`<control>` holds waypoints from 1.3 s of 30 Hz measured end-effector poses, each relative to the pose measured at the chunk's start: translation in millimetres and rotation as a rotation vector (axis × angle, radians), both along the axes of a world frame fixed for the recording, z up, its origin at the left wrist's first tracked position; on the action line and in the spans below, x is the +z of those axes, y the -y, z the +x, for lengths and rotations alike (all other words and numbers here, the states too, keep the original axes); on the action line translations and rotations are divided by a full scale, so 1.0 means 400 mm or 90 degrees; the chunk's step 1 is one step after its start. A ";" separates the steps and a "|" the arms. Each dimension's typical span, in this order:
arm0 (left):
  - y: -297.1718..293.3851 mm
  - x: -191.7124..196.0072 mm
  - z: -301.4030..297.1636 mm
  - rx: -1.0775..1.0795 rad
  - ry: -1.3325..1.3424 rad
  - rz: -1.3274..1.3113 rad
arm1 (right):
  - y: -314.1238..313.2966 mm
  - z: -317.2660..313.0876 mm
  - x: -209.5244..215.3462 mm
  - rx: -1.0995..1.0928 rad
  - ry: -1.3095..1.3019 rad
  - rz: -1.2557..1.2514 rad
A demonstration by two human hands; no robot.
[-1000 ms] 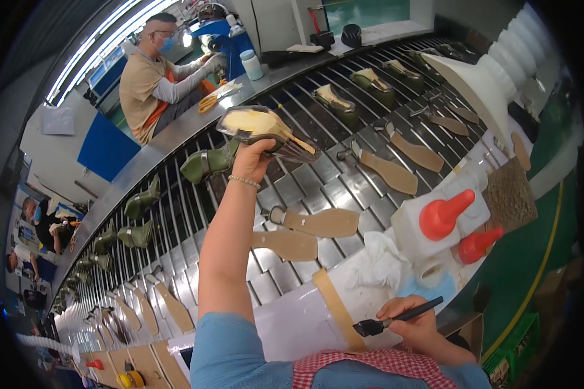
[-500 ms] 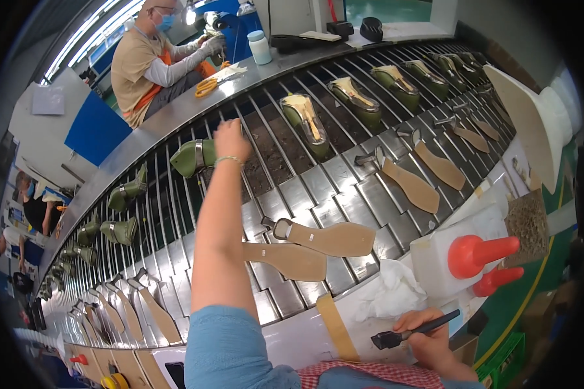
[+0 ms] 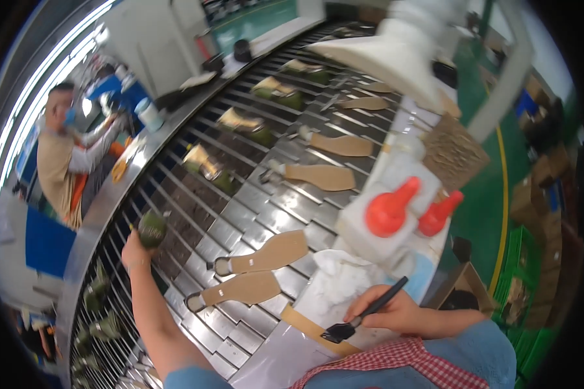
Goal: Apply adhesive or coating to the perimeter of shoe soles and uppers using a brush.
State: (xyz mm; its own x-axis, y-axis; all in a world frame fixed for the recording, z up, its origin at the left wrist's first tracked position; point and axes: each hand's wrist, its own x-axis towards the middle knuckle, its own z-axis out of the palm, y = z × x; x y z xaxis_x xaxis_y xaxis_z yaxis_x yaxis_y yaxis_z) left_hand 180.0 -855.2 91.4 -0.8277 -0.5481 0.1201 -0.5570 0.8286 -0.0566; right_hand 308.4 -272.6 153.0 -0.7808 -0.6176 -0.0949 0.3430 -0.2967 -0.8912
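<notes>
At the left, my left hand (image 3: 135, 253) is closed on a green shoe last (image 3: 152, 229), with its rounded end turned up over the conveyor rods. The far side of this last is hidden. My right hand (image 3: 396, 314) grips a black-handled brush (image 3: 339, 332), bristles pointing down and left above the white bench edge. Between my hands, two tan sandal soles with straps, a farther one (image 3: 272, 254) and a nearer one (image 3: 246, 289), lie side by side on the metal slats. A crumpled white cloth (image 3: 337, 279) rests just beyond the brush.
White bottles with red caps (image 3: 386, 214) stand right of the conveyor. Several green lasts with pale tops (image 3: 204, 162) sit along the rods, and more soles (image 3: 321, 176) lie beyond. A white duct hood (image 3: 396, 55) hangs at upper right. A co-worker (image 3: 61, 162) sits across the line.
My left hand has lifted and turned the green last it was touching. The view has swung right, so the soles and lasts appear farther left. The brush stays in my right hand.
</notes>
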 end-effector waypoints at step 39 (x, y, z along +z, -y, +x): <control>-0.968 0.068 0.847 -0.122 -0.594 0.910 | -0.280 -0.072 0.001 -0.162 -0.447 0.603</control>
State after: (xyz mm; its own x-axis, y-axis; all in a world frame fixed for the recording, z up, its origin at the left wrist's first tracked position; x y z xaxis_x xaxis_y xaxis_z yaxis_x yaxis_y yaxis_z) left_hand 519.0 -468.1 118.5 -0.8289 -0.5497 0.1040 0.1355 -0.0169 0.9906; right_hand 279.4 -160.8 153.4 -0.9332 -0.3532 0.0669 -0.2769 0.5876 -0.7603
